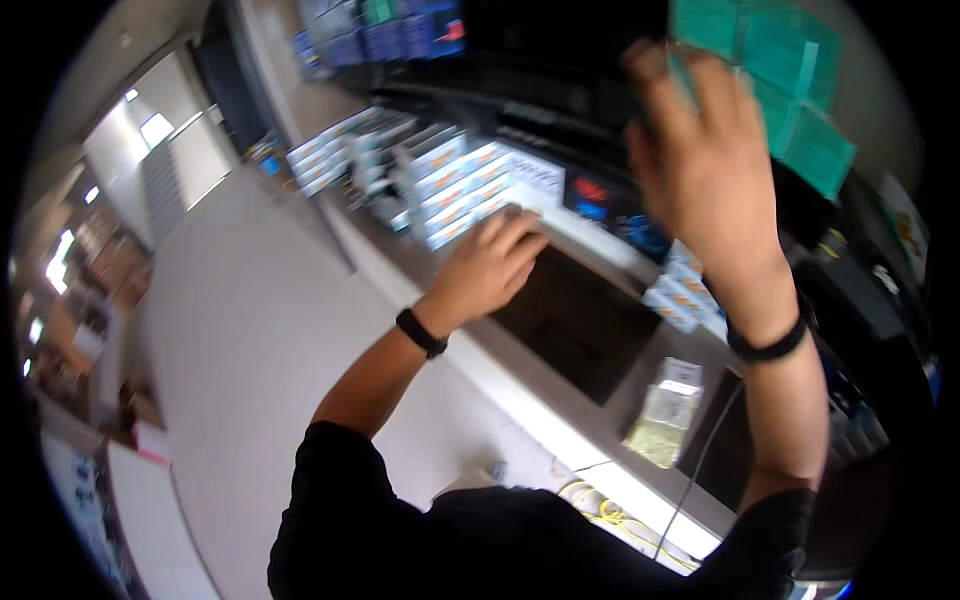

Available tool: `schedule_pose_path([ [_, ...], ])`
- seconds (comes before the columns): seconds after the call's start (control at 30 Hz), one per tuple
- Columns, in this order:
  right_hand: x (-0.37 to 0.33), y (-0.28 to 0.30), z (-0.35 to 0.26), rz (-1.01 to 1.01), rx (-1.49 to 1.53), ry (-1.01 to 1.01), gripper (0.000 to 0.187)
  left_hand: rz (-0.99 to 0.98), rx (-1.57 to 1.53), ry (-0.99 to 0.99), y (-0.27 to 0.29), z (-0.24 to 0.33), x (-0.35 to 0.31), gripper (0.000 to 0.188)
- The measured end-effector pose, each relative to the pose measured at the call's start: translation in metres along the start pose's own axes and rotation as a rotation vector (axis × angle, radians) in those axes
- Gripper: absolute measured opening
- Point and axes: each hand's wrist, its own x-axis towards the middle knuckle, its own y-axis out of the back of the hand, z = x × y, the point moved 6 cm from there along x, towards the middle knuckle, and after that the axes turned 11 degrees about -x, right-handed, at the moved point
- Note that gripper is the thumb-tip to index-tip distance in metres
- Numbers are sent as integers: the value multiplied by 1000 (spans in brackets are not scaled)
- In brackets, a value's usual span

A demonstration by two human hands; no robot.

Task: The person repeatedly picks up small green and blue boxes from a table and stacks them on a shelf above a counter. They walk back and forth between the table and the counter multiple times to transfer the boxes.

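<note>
My left hand [487, 267], with a black band at its wrist, hovers over the front of the bench beside a stack of small white-and-orange boxes [457, 185]. Its fingers are loosely bent and apart, and nothing shows in them. Raised higher on the right, my right hand [708, 160] reaches toward teal-green rectangular panels [790, 70]. Motion blurs its fingers, but they look spread, with no held thing visible. Whether the fingertips touch a panel I cannot tell. Below that wrist stands a smaller stack of similar boxes [682, 295].
A clear packet with yellowish contents [662, 415] lies on the bench near a dark mat [575, 320]. A thin cable [700, 460] crosses the bench. Yellow cord [612, 515] lies below its front edge. Purple packages [380, 38] fill the upper left; grey floor [250, 330] stretches left.
</note>
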Motion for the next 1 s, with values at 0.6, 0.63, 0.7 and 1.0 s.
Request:
schedule_pose_path([
  [0.6,163,-4,-517,160,672,673,20,-788,-717,1838,-27,-67,-872,31],
  [0.63,181,-11,-542,195,667,669,20,-757,-714,1817,-28,-105,-880,31],
  [0.7,214,19,-611,414,892,722,19,-471,-697,1991,-2,-67,-885,31],
  [1.0,362,-163,-773,487,1082,390,17,166,-647,1933,30,-378,-936,30],
])
